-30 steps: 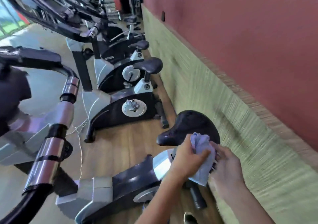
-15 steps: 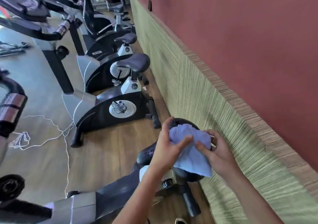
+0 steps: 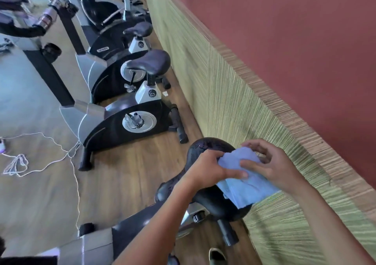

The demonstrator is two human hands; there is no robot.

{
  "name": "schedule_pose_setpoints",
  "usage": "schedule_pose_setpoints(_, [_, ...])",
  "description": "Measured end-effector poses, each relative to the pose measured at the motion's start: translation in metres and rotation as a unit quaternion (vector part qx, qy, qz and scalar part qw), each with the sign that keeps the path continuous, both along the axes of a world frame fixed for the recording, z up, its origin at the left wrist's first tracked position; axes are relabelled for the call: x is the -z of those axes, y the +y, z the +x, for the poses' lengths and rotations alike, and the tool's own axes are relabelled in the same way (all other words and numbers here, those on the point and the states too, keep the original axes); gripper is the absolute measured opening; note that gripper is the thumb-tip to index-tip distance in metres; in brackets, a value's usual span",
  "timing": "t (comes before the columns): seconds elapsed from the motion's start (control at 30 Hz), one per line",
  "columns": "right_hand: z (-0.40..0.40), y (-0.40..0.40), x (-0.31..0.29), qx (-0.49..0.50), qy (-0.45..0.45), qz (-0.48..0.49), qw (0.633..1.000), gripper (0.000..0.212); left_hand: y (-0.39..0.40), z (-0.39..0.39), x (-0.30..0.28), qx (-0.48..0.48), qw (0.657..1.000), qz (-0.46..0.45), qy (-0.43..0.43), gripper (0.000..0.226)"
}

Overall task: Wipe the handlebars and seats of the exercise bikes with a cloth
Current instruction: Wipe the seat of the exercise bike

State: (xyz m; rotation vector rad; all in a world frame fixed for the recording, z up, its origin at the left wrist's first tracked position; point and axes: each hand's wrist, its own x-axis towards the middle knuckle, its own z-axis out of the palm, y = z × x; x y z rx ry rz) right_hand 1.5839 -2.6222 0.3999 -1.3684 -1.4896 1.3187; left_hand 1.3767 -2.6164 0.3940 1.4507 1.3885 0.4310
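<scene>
Change: since half a sec ago my view tipped down; both hands slid right along the near seat, cloth now spread flatter.
Cloth: pale blue cloth (image 3: 247,181) lies over the near bike's black seat (image 3: 207,145), lower corner hanging off the wall side.
Left hand: my left hand (image 3: 205,168) grips the cloth's left edge; fingers (image 3: 234,174) curled round it, thumb lying across the fabric.
Right hand: my right hand (image 3: 270,165) pinches the cloth from the wall side; thumb on top, other fingers bent above it.
Seat: black, cracked surface, just beside the green wall panel (image 3: 234,106).
Next bikes: 2nd bike's seat (image 3: 151,62) further up the row, w/ a 3rd seat (image 3: 139,29) behind it.
Floor: wood floor (image 3: 114,175); white cord (image 3: 40,154) tangled at left.
</scene>
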Motion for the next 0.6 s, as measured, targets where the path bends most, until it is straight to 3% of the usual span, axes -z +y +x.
schedule_pose_setpoints(0.1, [0.001,0.016,0.031,0.043,-0.044,0.001,0.998,0.036,0.012,0.015,0.021,-0.029,0.998,-0.026,0.042,0.070])
schedule_pose_setpoints(0.2, [-0.006,0.023,0.073,0.024,-0.176,-0.027,0.984,0.037,0.017,0.023,0.044,-0.031,0.959,0.052,0.277,0.065])
schedule_pose_setpoints(0.23, [-0.009,0.020,0.083,0.026,-0.204,-0.036,0.978,0.041,0.016,0.021,0.048,-0.040,0.951,0.069,0.300,0.066])
schedule_pose_setpoints(0.3, [-0.013,0.009,0.095,0.052,-0.254,-0.002,0.966,0.050,0.016,0.016,0.057,-0.048,0.960,0.074,0.266,0.068])
schedule_pose_setpoints(0.43, [-0.038,-0.016,0.101,0.125,-0.364,0.156,0.910,0.061,0.018,0.003,0.062,-0.092,0.966,0.062,0.234,0.057])
schedule_pose_setpoints(0.6, [-0.083,0.007,0.126,0.138,-0.514,0.094,0.842,0.085,0.040,-0.024,0.069,-0.171,0.954,0.061,0.237,0.042])
